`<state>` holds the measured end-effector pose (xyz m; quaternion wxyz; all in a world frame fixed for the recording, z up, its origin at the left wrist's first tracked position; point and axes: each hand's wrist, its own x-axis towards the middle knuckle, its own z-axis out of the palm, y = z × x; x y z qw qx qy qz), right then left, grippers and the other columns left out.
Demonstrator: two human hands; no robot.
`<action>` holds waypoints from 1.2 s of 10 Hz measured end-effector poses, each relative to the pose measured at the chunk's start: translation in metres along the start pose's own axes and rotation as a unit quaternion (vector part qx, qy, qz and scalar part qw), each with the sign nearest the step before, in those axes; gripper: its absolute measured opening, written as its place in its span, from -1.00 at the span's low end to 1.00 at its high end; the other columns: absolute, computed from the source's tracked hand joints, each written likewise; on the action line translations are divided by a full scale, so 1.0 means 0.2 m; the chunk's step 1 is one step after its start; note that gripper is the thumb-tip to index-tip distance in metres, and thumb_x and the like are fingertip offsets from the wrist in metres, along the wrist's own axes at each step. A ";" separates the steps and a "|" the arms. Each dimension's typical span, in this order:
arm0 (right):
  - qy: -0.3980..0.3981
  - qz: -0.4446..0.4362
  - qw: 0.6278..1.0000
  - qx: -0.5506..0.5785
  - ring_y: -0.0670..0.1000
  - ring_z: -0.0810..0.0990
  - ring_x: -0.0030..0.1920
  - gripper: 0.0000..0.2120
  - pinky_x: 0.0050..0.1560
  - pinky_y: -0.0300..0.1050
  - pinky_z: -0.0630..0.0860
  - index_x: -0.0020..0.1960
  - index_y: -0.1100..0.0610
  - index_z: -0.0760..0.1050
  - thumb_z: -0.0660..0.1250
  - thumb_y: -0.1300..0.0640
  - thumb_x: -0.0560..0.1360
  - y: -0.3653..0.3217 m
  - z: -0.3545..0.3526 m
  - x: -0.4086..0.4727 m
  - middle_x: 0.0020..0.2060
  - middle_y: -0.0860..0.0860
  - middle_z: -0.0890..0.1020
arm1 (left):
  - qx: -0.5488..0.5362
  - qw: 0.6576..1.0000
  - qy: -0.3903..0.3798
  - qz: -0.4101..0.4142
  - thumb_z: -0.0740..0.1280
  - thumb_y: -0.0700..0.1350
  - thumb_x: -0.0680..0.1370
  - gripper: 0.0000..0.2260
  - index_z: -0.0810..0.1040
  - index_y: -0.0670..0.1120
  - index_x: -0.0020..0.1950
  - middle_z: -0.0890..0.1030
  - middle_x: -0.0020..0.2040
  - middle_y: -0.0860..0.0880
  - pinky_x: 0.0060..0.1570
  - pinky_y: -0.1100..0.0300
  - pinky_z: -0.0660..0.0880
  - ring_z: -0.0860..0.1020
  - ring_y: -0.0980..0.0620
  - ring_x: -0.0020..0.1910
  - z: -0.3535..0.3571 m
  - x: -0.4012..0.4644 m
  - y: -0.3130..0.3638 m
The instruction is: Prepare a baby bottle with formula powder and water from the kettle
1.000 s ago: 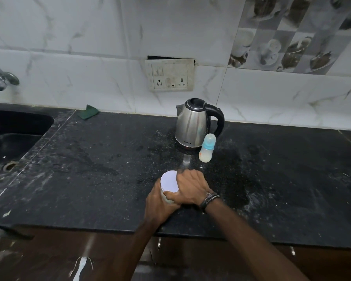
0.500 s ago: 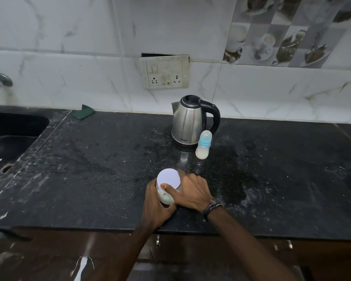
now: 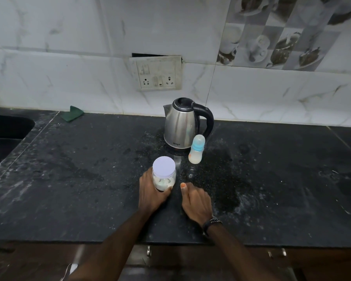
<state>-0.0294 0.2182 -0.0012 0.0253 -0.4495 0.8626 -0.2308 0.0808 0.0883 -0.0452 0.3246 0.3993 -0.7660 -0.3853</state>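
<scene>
Since a moment ago the right hand (image 3: 197,203) has come off the jar lid and dropped to the counter (image 3: 282,179), just right of the jar; its fingers look curled under the palm with the thumb stuck out, and it holds nothing. Low in the middle of the frame, the left hand (image 3: 151,191) still grips the powder jar (image 3: 164,175), fingers wrapped round its clear body from the left. The jar's white lid (image 3: 163,166) sits on top; whether it is tight or loosened I cannot tell.

Above and to the right of the jar stands the baby bottle (image 3: 196,149), upright, blue collar and teat fitted, with something pale and milky inside. It stands just in front of the steel kettle (image 3: 180,124), whose lid is down and whose black handle points right.

My guess is the job is nearly finished: the bottle looks filled and capped, and the jar appears to be closed again. What remains, if anything, is putting the jar aside and perhaps shaking the bottle.
</scene>
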 end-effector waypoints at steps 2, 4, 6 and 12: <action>0.001 -0.006 1.000 -0.001 0.23 0.63 -0.09 -0.39 -0.16 0.05 0.44 0.00 0.06 0.46 -0.26 -0.26 0.54 0.05 0.04 0.08 -0.12 0.11 0.68 | -0.003 1.000 -0.009 0.000 0.44 0.26 0.24 -0.16 0.41 -0.14 0.41 0.52 0.30 -0.13 0.26 0.07 0.36 0.47 -0.13 0.28 0.09 0.20 0.07; 0.016 -0.001 1.000 0.005 0.22 0.63 -0.10 -0.41 -0.19 0.02 0.41 -0.01 0.07 0.48 -0.21 -0.25 0.56 0.09 0.04 0.15 -0.13 0.09 0.69 | -0.006 1.000 -0.022 -0.016 0.53 0.22 0.23 -0.18 0.42 -0.11 0.39 0.57 0.28 -0.11 0.23 -0.16 0.50 0.53 -0.14 0.27 0.17 0.43 0.08; 0.013 0.007 1.000 0.001 0.19 0.63 -0.13 -0.42 -0.19 0.01 0.41 -0.01 0.06 0.46 -0.23 -0.25 0.56 0.13 0.03 0.19 -0.14 0.07 0.67 | -0.015 0.999 -0.023 -0.035 0.60 0.08 0.21 -0.21 0.43 -0.10 0.37 0.57 0.27 -0.10 0.21 -0.05 0.51 0.52 -0.11 0.27 0.23 0.50 0.10; 0.031 0.017 0.988 -0.149 0.14 0.52 0.07 -0.52 0.00 0.09 0.46 0.24 0.12 0.49 -0.03 -0.10 0.56 0.20 0.11 0.24 0.12 0.11 0.54 | 0.080 0.996 -0.047 -0.014 0.59 0.17 0.32 -0.06 0.23 -0.15 0.53 0.41 0.45 -0.14 0.41 -0.11 0.37 0.34 -0.15 0.45 0.21 0.40 0.06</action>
